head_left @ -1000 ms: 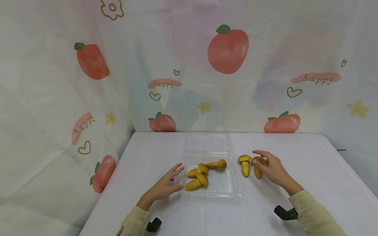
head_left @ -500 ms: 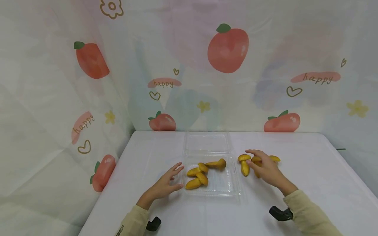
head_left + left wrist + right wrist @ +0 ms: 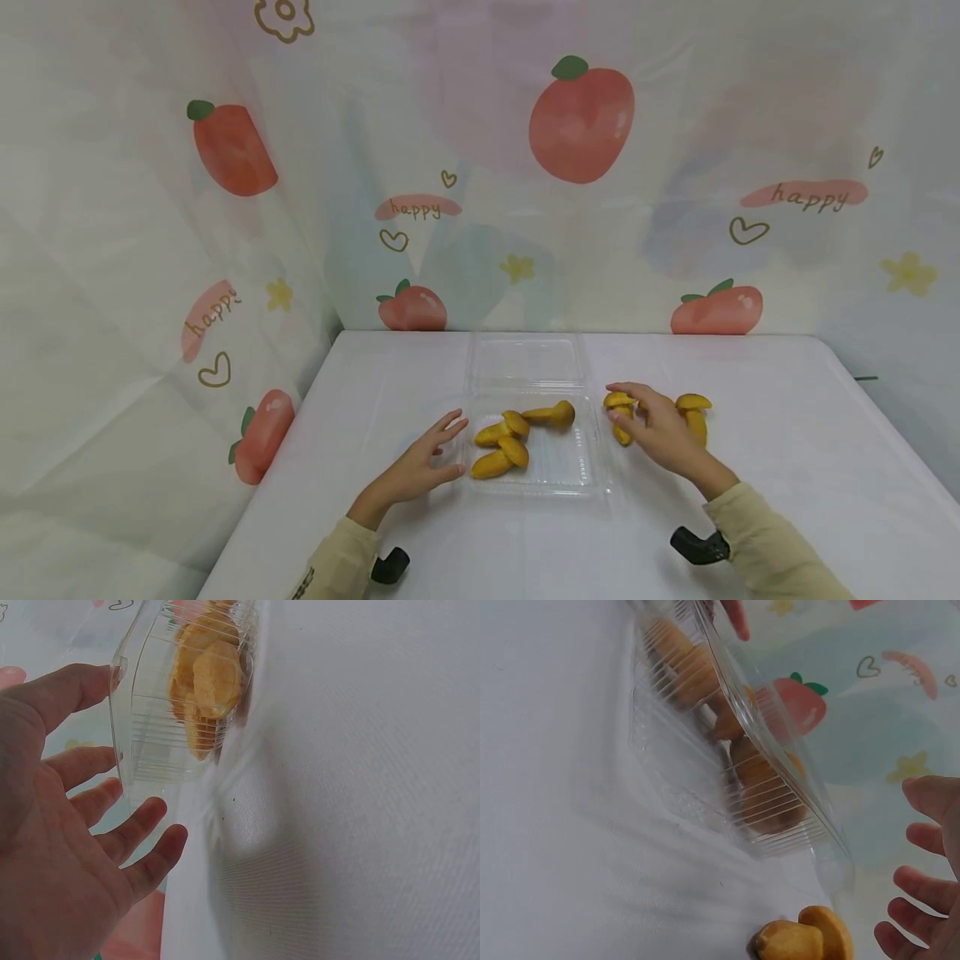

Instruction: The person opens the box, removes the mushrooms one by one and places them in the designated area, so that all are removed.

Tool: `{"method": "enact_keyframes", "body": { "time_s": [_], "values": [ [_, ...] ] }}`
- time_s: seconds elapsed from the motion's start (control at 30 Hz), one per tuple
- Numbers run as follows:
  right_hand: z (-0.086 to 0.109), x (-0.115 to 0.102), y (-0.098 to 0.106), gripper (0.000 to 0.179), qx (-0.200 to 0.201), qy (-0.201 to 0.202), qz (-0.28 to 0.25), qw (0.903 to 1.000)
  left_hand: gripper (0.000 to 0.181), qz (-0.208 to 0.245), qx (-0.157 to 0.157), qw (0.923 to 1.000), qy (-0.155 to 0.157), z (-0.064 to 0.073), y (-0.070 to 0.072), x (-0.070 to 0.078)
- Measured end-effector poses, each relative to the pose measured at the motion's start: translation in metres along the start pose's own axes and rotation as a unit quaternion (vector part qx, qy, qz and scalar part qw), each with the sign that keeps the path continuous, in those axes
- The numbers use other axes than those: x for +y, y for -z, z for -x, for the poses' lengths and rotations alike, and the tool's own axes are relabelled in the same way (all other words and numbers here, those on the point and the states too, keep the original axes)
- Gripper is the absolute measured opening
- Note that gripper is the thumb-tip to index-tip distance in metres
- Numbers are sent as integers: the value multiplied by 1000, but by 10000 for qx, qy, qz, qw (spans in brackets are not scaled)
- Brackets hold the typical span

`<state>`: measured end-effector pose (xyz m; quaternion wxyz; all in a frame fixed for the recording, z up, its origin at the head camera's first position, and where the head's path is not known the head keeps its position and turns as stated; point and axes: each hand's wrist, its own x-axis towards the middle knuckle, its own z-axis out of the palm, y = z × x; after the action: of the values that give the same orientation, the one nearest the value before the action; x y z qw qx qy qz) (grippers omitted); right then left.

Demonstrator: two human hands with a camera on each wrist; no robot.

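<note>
A clear plastic clamshell box [image 3: 562, 481] lies unfolded on the table with three yellow mushrooms [image 3: 492, 464] in its near half. At the box's left rim is my left hand [image 3: 420, 471], fingers spread; in the left wrist view its thumb and a fingertip meet the rim. My right hand [image 3: 660, 429] hovers with parted fingers by a yellow mushroom [image 3: 622, 429] just right of the box. That same area holds another mushroom, mostly hidden by the hand, and a third mushroom [image 3: 696, 421] farther right. The right wrist view shows nothing between the right fingers.
The box's lid half [image 3: 528, 361] lies flat behind it, toward the printed backdrop [image 3: 480, 167]. A white cloth covers the table [image 3: 525, 550]. Black wrist mounts [image 3: 700, 546] hang under both sleeves.
My right hand has moved left, from above the right pair of mushrooms to the one nearest the box, uncovering the rightmost mushroom. My left hand has stayed at the rim.
</note>
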<state>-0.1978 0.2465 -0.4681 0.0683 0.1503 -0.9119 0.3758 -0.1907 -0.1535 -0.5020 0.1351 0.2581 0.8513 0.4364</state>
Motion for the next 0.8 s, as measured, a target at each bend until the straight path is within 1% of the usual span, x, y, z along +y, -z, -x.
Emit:
{"method": "enact_keyframes", "body": {
  "time_s": [0.2,0.47,0.7,0.8],
  "values": [
    [0,-7,-5,45,-151,-78,-219,9996,69,26,-43,10000,-60,1,1,2],
    [0,-12,-13,44,-182,70,-368,9991,69,32,-37,10000,-49,1,2,3],
    [-1,-20,-22,44,-178,117,-408,9989,70,50,-36,10000,-21,0,1,2],
    [-2,-24,-27,44,-193,182,-336,9991,70,36,-32,10000,-8,0,1,1]
  ]
}}
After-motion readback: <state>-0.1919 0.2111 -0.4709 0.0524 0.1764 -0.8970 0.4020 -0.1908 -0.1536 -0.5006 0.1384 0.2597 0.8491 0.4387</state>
